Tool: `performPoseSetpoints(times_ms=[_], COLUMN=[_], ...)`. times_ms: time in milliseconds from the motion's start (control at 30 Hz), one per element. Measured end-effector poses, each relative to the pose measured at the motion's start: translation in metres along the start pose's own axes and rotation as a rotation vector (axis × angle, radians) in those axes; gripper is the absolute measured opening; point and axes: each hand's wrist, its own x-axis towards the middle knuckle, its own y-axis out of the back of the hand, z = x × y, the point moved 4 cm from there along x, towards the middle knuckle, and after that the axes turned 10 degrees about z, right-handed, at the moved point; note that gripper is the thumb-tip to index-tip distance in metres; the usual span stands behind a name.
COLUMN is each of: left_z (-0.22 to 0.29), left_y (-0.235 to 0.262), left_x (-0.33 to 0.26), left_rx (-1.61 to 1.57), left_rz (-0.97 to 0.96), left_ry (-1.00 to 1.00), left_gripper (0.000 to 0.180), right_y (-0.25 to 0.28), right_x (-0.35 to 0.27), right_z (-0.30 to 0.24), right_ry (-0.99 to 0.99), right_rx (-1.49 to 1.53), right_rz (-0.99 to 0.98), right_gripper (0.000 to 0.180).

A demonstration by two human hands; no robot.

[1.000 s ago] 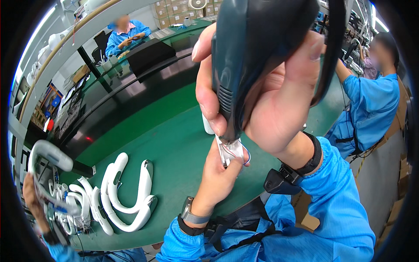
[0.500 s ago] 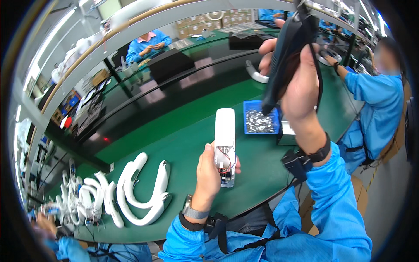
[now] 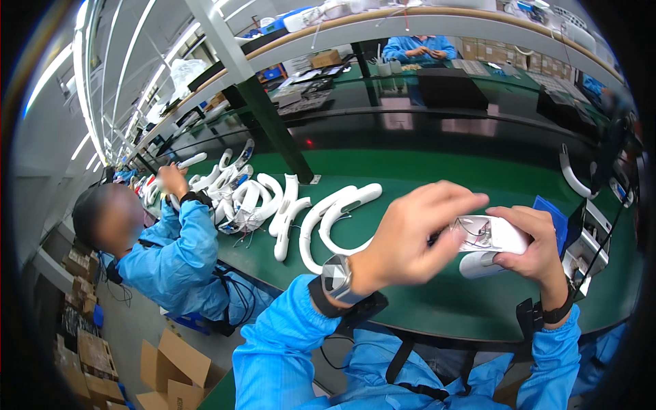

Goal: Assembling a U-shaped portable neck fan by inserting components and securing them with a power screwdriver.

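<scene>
My right hand is closed around a white curved plastic housing. The housing's open end faces left, and thin wires and small parts show inside it. A second rounded white section appears just below; whether it joins the housing cannot be made out. At the open end is my left hand, its thumb and fingers apart and slightly blurred. A small dark part shows between them, half hidden. To the left on the green table lie white U-shaped housings.
A heap of white housings with wires lies farther left, near a seated co-worker. A blurred black handheld tool hangs at the right above a blue bin and a metal box. A green post rises from the table.
My view has turned left. My right hand has let go of the black tool and now holds the white housing. My left hand has moved from around the housing to its open end.
</scene>
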Motion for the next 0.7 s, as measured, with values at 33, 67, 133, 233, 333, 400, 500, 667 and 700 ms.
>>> performPoseSetpoints(times_ms=[33,67,133,233,333,400,500,667,700], left_z=[0.009,0.014,0.016,-0.004,-0.015,-0.013,-0.009,-0.016,-0.018], left_y=[0.003,0.003,0.004,0.011,0.017,0.024,0.024,0.030,0.029], left_x=[-0.005,-0.009,-0.019,-0.023,-0.021,-0.018,-0.016,-0.016,-0.017], left_rx=[0.036,0.141,0.245,0.381,0.463,0.432,0.346,0.238,0.241], left_rz=[-0.012,-0.047,-0.082,-0.100,-0.119,-0.126,-0.141,0.055,0.055], left_ry=[-0.167,-0.248,-0.314,-0.347,-0.279,-0.229,-0.121,0.094,0.093], left_gripper=[0.037,0.038,0.039,0.039,0.028,0.025,0.017,0.011,0.011], right_y=[-0.003,-0.005,-0.012,-0.022,-0.029,-0.020,-0.035,-0.053,-0.063], right_x=[0.002,0.003,0.002,0.002,-0.004,0.000,-0.007,-0.015,-0.021], right_z=[0.001,0.002,-0.001,0.003,0.008,-0.001,-0.013,-0.007,-0.001], right_ry=[0.014,0.030,0.036,0.004,-0.247,-0.492,-0.683,-0.758,-0.756], right_rx=[0.014,0.001,-0.004,0.012,0.135,0.248,0.443,0.481,0.482], right_rz=[-0.002,0.019,0.031,0.051,-0.069,-0.313,-0.719,-0.398,-0.398], right_gripper=[0.064,0.063,0.061,0.058,0.049,0.045,0.037,0.036,0.036])
